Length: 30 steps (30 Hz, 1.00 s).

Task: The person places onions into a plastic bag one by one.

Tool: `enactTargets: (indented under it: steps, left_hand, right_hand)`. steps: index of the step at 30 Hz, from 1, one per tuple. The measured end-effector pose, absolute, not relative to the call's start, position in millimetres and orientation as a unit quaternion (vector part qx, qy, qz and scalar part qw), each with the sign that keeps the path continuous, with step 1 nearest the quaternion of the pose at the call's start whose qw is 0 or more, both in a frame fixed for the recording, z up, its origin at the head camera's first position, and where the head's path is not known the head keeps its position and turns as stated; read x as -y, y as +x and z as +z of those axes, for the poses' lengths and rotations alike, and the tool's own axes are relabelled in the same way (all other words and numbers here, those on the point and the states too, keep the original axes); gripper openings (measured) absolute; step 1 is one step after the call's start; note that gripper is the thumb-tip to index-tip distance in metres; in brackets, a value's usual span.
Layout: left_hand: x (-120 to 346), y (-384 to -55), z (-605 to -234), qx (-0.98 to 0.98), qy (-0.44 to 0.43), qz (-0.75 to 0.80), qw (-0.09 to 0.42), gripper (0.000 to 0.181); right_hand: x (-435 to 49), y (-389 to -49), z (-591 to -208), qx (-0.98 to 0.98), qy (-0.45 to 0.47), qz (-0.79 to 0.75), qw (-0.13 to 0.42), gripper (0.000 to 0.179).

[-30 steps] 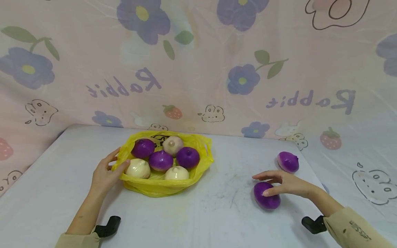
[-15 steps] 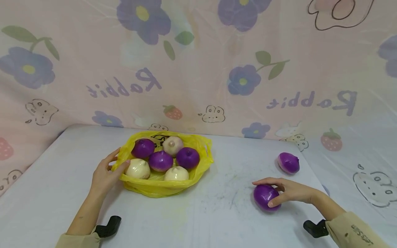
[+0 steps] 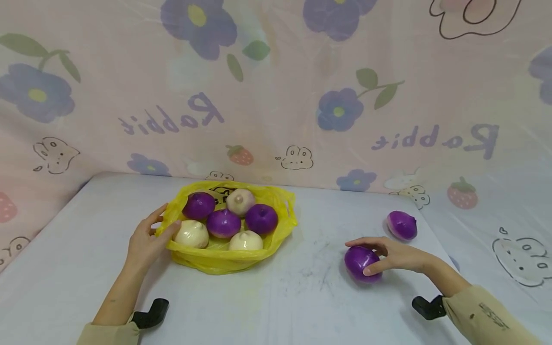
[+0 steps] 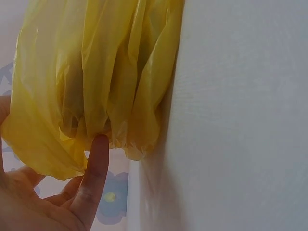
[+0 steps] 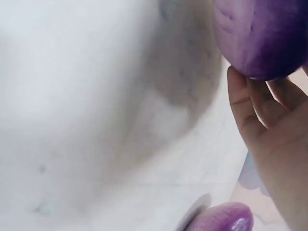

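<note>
R hand (image 3: 396,256) on held purple onion (image 3: 359,261), L hand (image 3: 147,243) on yellow plastic bag (image 3: 211,264)

R hand grasps its onion, thumb on near side, fingers on far side; can't tell if onion touches the table (image 3: 297,306). L hand grips bag edge nearest it, thumb over rim, fingers outside. Bag sits open on table btwn hands, well apart from R hand. Inside, to L hand's right: 3 bagged purple onions (image 3: 223,224), 2 cream-white onions (image 3: 191,235) (one just beside L thumb), + 1 pinkish-white bulb (image 3: 240,202) farther off. Loose purple onion (image 3: 402,225) lies just beyond R hand. Past both hands: printed backdrop (image 3: 267,110) w/ flowers, rabbits, strawberries.
</note>
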State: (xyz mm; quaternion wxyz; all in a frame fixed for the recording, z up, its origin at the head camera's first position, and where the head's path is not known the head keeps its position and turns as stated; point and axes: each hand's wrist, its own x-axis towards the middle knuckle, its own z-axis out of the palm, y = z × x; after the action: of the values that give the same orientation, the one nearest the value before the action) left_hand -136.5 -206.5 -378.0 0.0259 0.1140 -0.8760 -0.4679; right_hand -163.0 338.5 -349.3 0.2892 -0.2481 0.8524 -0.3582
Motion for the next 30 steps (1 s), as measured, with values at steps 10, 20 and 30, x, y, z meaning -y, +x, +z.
enactTargets:
  steps: [10,20,30]
  left_hand:
    - [206.0,-135.2,-377.0,0.879,0.105,-0.465,0.026,0.070]
    - [206.1,-136.4,-375.8,0.882,0.104,-0.459,0.035,0.069]
    - [206.5,-136.2,-375.2,0.875,0.114,-0.469,0.036,0.069]
  right_hand:
    - [-315.1,-177.9,-338.8,-0.851,-0.255,-0.371,0.272,0.062]
    - [-296.0,-194.9,-333.2,-0.850,-0.274,-0.370,0.256,0.063]
    - [-274.2,-213.7,-325.4,-0.840,-0.286,-0.386,0.252,0.061]
